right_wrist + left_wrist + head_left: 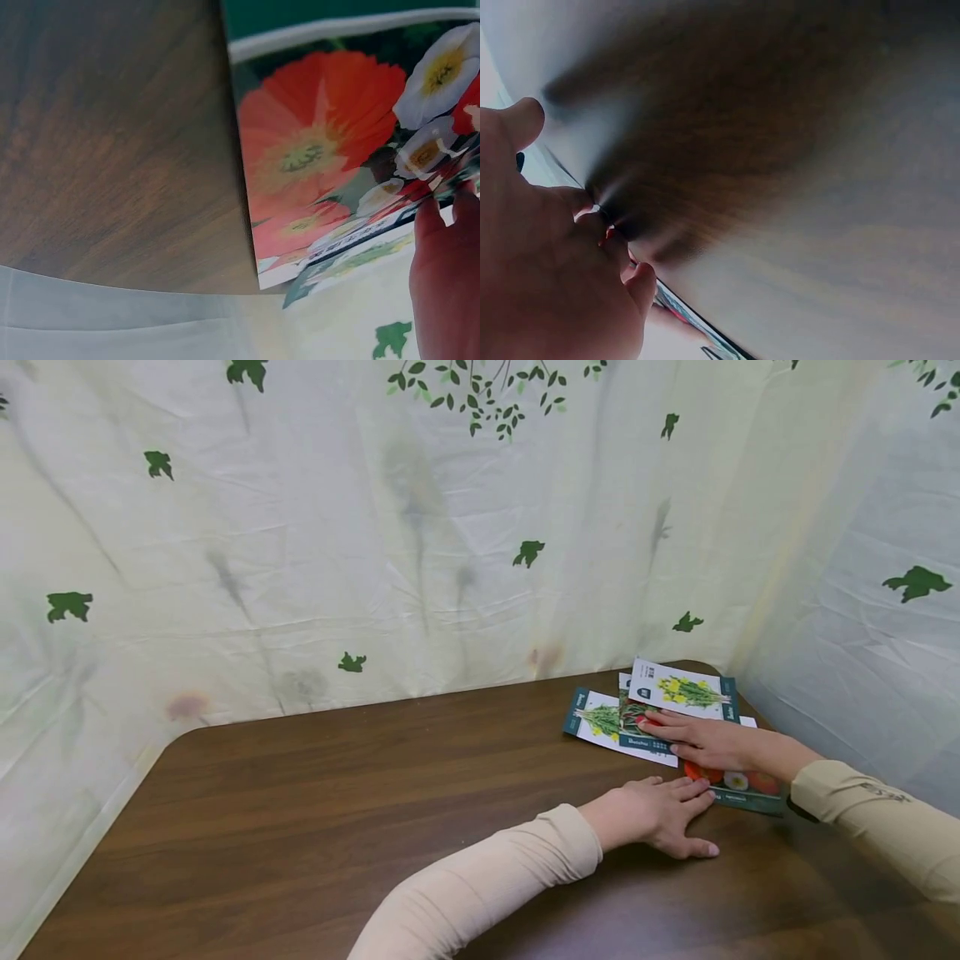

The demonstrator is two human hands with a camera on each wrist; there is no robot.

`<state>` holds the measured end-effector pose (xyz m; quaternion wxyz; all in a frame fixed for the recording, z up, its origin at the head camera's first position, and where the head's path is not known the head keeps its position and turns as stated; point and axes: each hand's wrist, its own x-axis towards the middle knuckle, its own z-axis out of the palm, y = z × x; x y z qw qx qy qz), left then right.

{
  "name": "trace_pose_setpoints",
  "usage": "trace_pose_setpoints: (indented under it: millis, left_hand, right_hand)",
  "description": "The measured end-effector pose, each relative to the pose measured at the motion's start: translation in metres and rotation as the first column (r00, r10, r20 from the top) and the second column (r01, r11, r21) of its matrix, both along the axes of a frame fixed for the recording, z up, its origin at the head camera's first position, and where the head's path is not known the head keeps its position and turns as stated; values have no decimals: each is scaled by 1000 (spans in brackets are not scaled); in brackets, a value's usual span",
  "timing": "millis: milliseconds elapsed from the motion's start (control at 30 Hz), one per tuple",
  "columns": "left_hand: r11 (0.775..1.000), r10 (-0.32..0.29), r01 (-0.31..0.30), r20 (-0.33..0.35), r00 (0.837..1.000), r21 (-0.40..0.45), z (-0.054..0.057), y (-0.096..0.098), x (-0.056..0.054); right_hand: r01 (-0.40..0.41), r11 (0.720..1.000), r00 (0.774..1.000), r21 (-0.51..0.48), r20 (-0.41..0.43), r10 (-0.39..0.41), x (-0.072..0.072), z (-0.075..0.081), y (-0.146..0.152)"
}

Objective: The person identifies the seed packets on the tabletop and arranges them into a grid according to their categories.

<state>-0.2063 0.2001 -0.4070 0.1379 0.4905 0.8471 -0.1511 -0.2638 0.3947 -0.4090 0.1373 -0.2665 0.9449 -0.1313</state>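
Several flat seed packets lie overlapped at the table's right back corner. On top at the back is a white packet with yellow flowers (678, 683). A packet with red vegetables and a dark band (637, 742) overlaps a white packet with green stalks (592, 714) on the left. Nearest the front lies the poppy packet (738, 797), its orange and white flowers large in the right wrist view. My right hand (716, 741) rests flat across the packets, fingers extended left. Spread on the table, my left hand (663, 817) has its fingertips at the poppy packet's front left edge.
The brown wooden table (300, 827) extends far to the left. A pale curtain (322, 527) with green leaf prints hangs along the back edge, and another pale curtain panel (862, 693) borders the right side close to the packets.
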Motion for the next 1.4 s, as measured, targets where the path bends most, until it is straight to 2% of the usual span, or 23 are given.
trace_pose_setpoints:
  millis: [333, 733, 1133, 1400]
  left_hand:
    - [1000, 13, -12, 32, 999, -7, -1, -6, 2]
    - [1000, -7, 7, 60, 998, 9, -2, -17, 7]
    - [1000, -24, 24, 51, 998, 2, -3, -28, 15]
    - [999, -49, 50, 48, 998, -9, -1, -36, 21]
  right_hand:
    - [-10, 1000, 1000, -9, -16, 10, 0, -3, 1]
    - [7, 1000, 1000, -10, -9, -7, 1, -3, -1]
    - [-1, 1000, 1000, -21, 0, 1, 0, -1, -1]
    - [29, 1000, 1000, 8, 4, -29, 0, 0, -2]
